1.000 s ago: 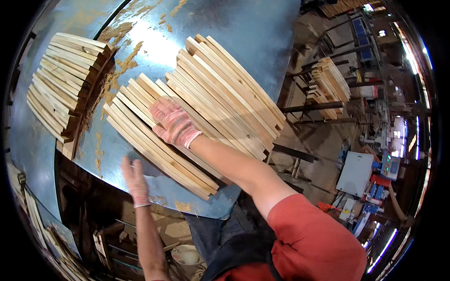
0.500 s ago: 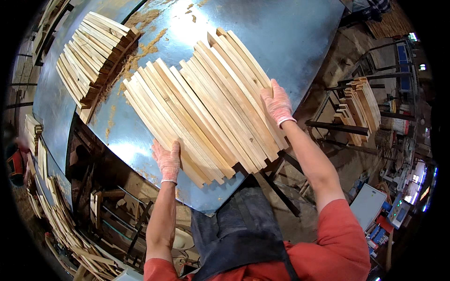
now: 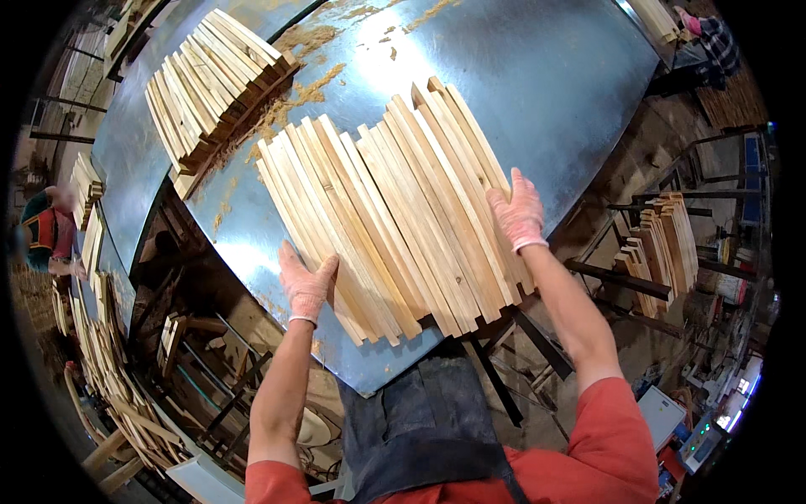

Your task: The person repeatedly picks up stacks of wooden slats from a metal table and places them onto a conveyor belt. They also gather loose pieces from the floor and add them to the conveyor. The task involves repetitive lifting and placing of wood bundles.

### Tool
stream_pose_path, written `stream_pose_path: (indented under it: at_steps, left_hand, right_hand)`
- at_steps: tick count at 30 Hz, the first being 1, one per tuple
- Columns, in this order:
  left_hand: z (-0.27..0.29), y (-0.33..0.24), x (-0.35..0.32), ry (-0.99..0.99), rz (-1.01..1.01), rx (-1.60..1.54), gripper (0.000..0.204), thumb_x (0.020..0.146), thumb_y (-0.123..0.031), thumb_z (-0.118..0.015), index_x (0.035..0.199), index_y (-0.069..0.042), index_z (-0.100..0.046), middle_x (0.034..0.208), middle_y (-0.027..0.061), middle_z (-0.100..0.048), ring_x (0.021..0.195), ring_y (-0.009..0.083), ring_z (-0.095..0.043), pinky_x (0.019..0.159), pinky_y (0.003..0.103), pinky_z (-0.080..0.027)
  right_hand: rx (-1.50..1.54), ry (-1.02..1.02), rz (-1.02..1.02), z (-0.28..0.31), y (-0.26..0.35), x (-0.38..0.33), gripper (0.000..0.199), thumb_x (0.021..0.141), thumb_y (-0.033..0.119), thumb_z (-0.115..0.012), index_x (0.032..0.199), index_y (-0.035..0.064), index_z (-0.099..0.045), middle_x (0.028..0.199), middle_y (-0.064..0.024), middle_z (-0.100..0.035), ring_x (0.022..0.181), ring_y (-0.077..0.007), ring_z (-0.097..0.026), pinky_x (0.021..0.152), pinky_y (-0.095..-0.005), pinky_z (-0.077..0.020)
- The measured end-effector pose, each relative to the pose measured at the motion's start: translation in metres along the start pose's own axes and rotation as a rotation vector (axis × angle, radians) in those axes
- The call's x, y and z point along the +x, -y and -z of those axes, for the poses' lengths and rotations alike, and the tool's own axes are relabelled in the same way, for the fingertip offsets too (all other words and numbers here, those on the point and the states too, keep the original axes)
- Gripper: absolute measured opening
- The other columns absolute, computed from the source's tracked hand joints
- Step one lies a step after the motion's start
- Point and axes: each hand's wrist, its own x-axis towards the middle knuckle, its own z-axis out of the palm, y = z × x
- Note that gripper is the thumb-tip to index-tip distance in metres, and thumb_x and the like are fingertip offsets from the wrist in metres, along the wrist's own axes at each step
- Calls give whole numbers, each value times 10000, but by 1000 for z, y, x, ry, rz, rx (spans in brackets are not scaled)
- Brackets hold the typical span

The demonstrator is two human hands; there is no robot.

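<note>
A row of pale wooden strips (image 3: 390, 223) lies side by side on a shiny metal tabletop (image 3: 550, 67), their ends uneven. My left hand (image 3: 306, 281), in a pinkish work glove, rests against the row's left side near its close end, thumb and fingers spread apart. On the opposite side, my right hand (image 3: 518, 212) wears a similar glove and touches the outermost strip with its fingers stretched out. Neither hand is wrapped round a single strip. The undersides of the fingers are hidden.
Another bundle of strips (image 3: 214, 80) sits at the far left beside scattered sawdust (image 3: 312, 88). A rack with wood pieces (image 3: 659, 252) stands at the right. Long pieces (image 3: 126, 395) are piled at the lower left. Co-workers (image 3: 49, 231) are at the left and upper right edges.
The whole view has shifted, so the table and strips appear farther right and slightly lower. Both hands stay at the sides of the row. More of the co-workers shows.
</note>
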Motion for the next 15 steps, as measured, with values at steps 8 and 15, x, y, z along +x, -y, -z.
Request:
stream_pose_path:
  at_steps: [8, 15]
  left_hand:
    - [18, -90, 155, -221, -373, 507, 917, 981, -623, -635, 1723, -175, -336, 1777, 238, -274, 1659, 424, -222, 1355, 560, -124]
    - [22, -149, 228, -103, -309, 566, 1032, 923, -778, -622, 1699, -135, -398, 1793, 173, -292, 1673, 364, -222, 1348, 539, -162]
  right_hand:
    - [275, 705, 340, 11, 63, -242, 490, 986, 336, -680, 1359, 21, -643, 1300, -211, -729, 1090, -342, -751, 942, -401, -606]
    - [1230, 763, -419, -42, 60, -320, 715, 970, 147, -822, 1596, 19, -501, 1641, -190, -489, 1540, -299, -459, 1268, -441, -391]
